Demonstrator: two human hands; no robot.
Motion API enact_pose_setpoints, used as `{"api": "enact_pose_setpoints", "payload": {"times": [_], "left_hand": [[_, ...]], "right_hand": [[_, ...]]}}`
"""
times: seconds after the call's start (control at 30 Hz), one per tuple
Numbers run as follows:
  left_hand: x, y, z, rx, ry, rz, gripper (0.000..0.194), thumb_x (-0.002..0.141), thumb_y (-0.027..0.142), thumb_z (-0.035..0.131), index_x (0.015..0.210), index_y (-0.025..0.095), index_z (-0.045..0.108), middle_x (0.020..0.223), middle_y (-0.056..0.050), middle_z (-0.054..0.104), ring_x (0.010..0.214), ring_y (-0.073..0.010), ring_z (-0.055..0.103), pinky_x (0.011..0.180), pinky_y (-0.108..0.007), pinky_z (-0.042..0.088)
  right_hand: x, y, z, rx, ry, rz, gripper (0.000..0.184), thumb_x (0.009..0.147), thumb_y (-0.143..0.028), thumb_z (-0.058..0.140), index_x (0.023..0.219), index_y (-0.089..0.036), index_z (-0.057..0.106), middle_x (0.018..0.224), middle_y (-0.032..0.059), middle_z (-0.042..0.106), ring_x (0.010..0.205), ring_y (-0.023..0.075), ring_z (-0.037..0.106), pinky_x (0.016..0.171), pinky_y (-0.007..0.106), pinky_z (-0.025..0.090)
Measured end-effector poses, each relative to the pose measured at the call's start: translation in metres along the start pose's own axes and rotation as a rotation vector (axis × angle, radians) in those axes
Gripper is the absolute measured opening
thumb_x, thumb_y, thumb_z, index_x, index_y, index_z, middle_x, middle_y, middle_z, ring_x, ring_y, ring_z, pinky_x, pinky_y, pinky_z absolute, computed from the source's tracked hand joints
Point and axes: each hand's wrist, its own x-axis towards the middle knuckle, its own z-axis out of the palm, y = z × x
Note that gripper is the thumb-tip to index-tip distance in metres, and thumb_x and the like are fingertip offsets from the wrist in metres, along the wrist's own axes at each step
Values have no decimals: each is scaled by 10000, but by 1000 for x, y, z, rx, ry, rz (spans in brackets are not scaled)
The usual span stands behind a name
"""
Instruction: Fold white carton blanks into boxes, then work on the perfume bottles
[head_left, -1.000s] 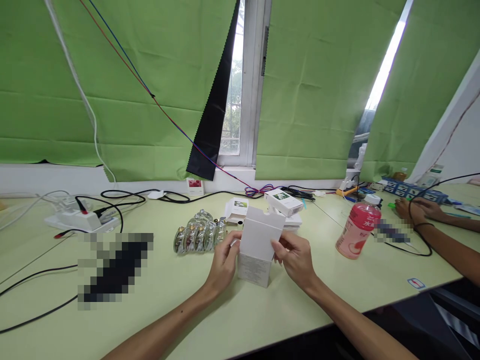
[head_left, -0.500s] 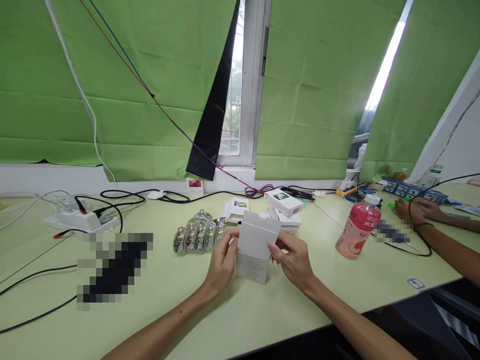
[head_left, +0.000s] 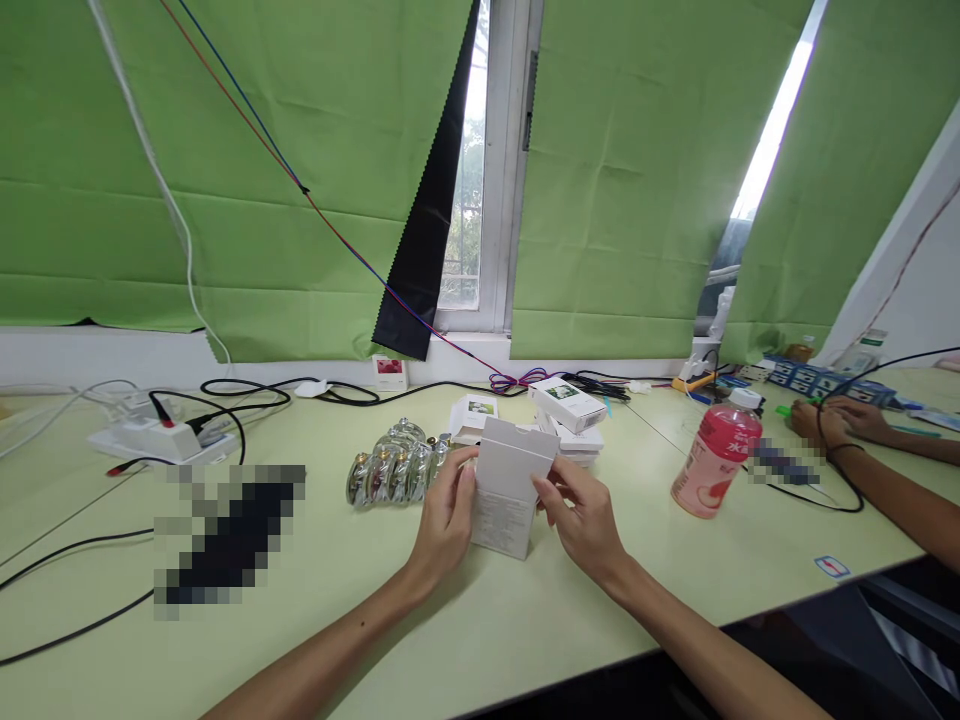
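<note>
Both my hands hold a small white carton point(head_left: 508, 490) upright over the pale green table point(head_left: 375, 620). My left hand point(head_left: 444, 525) grips its left side, fingers curled round the edge. My right hand point(head_left: 585, 520) pinches its right side near the top flap, which is folded down. Just behind the left hand lies a cluster of small glass bottles with metal caps point(head_left: 397, 467). Behind the carton is a pile of white boxes with green pictures point(head_left: 568, 405).
A pink drink bottle point(head_left: 716, 452) stands to the right. Another person's hands point(head_left: 840, 420) rest at the far right by blue boxes point(head_left: 814, 378). A power strip point(head_left: 154, 438) and black cables point(head_left: 247, 395) lie at the left. The table's front edge runs close below.
The carton's tall open flap has come down over the top. The carton has shifted slightly left and toward me between both hands.
</note>
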Motion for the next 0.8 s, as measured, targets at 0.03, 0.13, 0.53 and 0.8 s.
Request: {"api": "enact_pose_setpoints", "payload": {"times": [0.03, 0.13, 0.53, 0.8], "left_hand": [[0, 0, 0, -1, -6, 10, 367, 1017, 458, 382, 1225, 231, 581, 1213, -83, 631, 1081, -217, 574, 897, -310, 441], [1, 1, 1, -7, -17, 35, 363, 1019, 457, 386, 1216, 239, 598, 1222, -83, 630, 1098, -220, 571, 912, -316, 441], [3, -9, 4, -64, -74, 16, 313, 990, 446, 477, 1213, 249, 574, 1221, -83, 583, 1016, -194, 583, 823, -294, 495], [2, -11, 3, -64, -84, 19, 282, 973, 430, 522, 1178, 244, 577, 1176, -71, 602, 985, -186, 597, 813, -299, 514]], "right_hand": [[0, 0, 0, 4, 3, 2, 308, 976, -453, 508, 919, -186, 651, 801, 45, 625, 599, 133, 571, 469, 216, 502], [0, -1, 1, 15, 8, -5, 292, 982, -434, 501, 962, -187, 654, 789, 37, 600, 607, 137, 571, 462, 214, 505], [-1, 2, 1, 29, 33, -1, 262, 990, -363, 502, 1106, -177, 646, 851, 56, 628, 613, 134, 558, 486, 239, 524], [-2, 4, 0, 6, 43, -7, 255, 991, -336, 499, 1118, -168, 643, 848, 56, 647, 609, 127, 543, 501, 249, 529]]}}
